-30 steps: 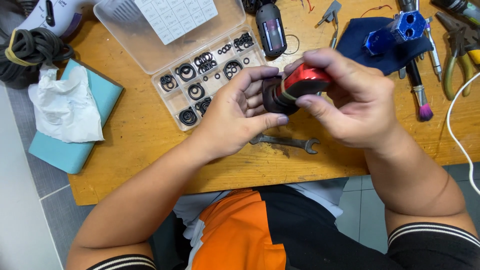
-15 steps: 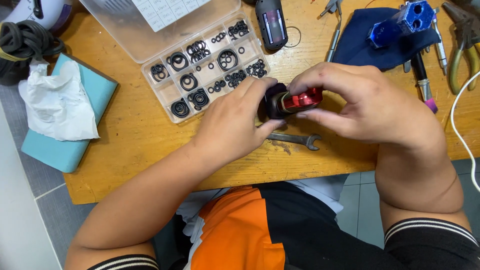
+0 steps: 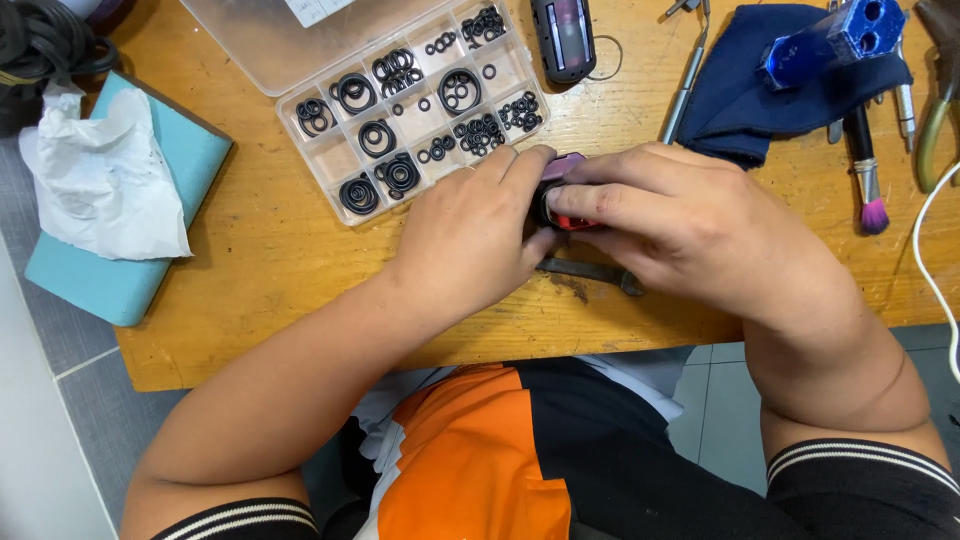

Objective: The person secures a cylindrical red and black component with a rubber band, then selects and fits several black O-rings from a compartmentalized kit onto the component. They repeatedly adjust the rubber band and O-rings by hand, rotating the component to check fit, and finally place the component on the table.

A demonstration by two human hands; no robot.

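Both hands close around a small red and black part (image 3: 566, 222) just above the wooden table (image 3: 260, 270). My left hand (image 3: 470, 235) grips its left end with the fingertips. Over its top and right side wraps my right hand (image 3: 690, 225), hiding most of it. A dark metal wrench (image 3: 590, 272) lies on the table directly under the hands. Just beyond my left hand sits a clear compartment box (image 3: 415, 110) holding black rubber rings of several sizes.
A teal box (image 3: 125, 280) with crumpled white tissue (image 3: 100, 175) on it lies at the left. A dark blue cloth (image 3: 770, 85) with a blue metal block (image 3: 835, 40), a pink-tipped brush (image 3: 868, 185), pliers and a black device (image 3: 563, 35) lie at the back.
The hands have lowered the red and black part toward the table and closed more tightly over it, so less of it shows. The view has shifted, bringing the ring box nearer the centre.
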